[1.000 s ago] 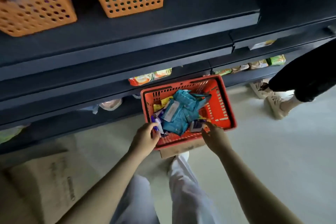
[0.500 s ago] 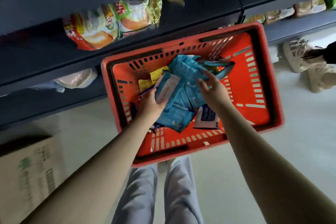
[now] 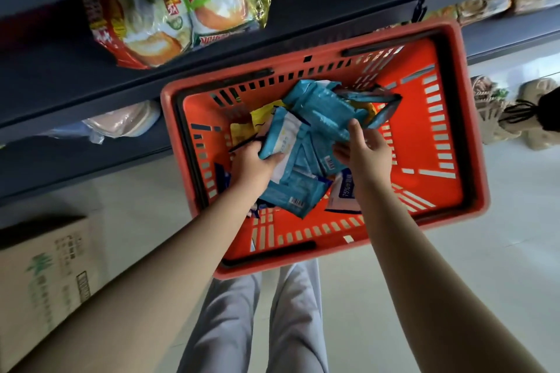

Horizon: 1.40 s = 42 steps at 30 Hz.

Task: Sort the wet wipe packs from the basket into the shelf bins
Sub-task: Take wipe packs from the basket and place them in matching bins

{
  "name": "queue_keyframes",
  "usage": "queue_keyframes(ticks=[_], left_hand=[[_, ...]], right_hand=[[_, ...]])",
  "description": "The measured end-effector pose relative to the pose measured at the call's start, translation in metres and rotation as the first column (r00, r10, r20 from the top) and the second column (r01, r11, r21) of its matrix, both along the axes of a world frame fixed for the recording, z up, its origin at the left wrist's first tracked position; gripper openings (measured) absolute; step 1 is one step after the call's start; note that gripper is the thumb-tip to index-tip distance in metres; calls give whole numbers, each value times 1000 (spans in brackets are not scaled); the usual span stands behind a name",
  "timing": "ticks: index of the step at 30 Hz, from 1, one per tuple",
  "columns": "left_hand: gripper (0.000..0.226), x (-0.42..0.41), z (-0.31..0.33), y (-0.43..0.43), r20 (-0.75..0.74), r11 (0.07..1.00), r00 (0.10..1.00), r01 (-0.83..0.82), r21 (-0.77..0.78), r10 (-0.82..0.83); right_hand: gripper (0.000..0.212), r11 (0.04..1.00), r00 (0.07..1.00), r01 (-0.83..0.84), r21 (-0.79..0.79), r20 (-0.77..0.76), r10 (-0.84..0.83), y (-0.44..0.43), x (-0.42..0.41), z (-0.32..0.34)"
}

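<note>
A red plastic basket [image 3: 454,118] stands on the floor against the shelf. Inside lie several teal wet wipe packs [image 3: 321,112], a yellow pack [image 3: 263,113] and a white pack marked 75% [image 3: 345,195]. My left hand [image 3: 251,163] grips the lower end of a teal pack with a white label [image 3: 285,133] at the pile's left. My right hand [image 3: 365,151] reaches into the pile from the right, thumb on a teal pack and fingers curled at another; whether it grips one I cannot tell.
Dark shelves [image 3: 75,91] run above the basket, with snack bags [image 3: 169,21] on them. A cardboard box [image 3: 42,275] sits on the floor at the left. Another person's shoes [image 3: 497,118] stand at the right. My grey trouser legs [image 3: 257,321] are below the basket.
I have bent lower, so the basket looms larger. Both hands went from the basket's near rim into the pile, and the left hand closed on the labelled teal pack.
</note>
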<state>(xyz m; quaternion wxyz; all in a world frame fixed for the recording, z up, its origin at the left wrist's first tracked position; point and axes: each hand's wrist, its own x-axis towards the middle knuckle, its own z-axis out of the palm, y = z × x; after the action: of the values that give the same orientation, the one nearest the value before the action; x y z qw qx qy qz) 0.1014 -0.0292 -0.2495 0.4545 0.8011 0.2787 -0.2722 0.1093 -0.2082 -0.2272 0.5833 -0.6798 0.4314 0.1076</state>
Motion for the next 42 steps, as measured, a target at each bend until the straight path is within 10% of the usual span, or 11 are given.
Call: queue_keyframes(ticks=[6,13,27,42], left_hand=[[31,-28,54,12,-69,950,966,-257,-178,249],[28,-51,195,41,-72,808,904,-410,-423,421],[29,-41,483,142,216,605,771,-260,-753,599],[24,48,558,323,396,649,803,15,-760,445]], right_hand=[[24,986,984,164,35,67,-166,7,-15,38],[32,849,929,285,446,90,-359,15,-26,176],[20,686,908,-137,714,368,-202,99,-9,467],[16,805,796,-74,589,521,-308,258,58,513]])
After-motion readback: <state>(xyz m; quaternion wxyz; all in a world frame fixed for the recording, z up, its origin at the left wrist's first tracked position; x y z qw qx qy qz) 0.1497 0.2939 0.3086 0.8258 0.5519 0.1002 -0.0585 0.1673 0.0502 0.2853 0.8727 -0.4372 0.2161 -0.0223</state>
